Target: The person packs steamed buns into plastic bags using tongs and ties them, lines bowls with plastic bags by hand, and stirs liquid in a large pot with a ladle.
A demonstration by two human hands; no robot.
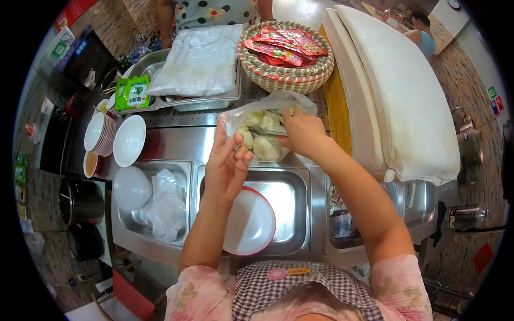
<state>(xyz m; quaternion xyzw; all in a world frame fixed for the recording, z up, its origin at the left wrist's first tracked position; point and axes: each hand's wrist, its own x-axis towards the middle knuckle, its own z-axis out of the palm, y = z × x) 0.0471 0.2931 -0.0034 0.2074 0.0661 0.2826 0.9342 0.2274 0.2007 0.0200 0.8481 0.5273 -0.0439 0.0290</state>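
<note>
The person's left hand [227,163] pinches the left edge of a clear bag [295,100], which is over the steel counter [179,143], beyond the middle basin [293,214] and just near of the woven basket [286,80]. The right hand [305,131] seems closed on metal tongs [267,131] among pale round pieces [264,148] inside (the tips are hard to make out). Handling this well means spreading the bag's mouth with the left and squeezing lightly, since the pieces look soft.

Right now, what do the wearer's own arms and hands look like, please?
The left hand and right hand are gloveless, with no watch or bracelet visible. Short pink sleeves with a floral print leave both forearms bare.
</note>
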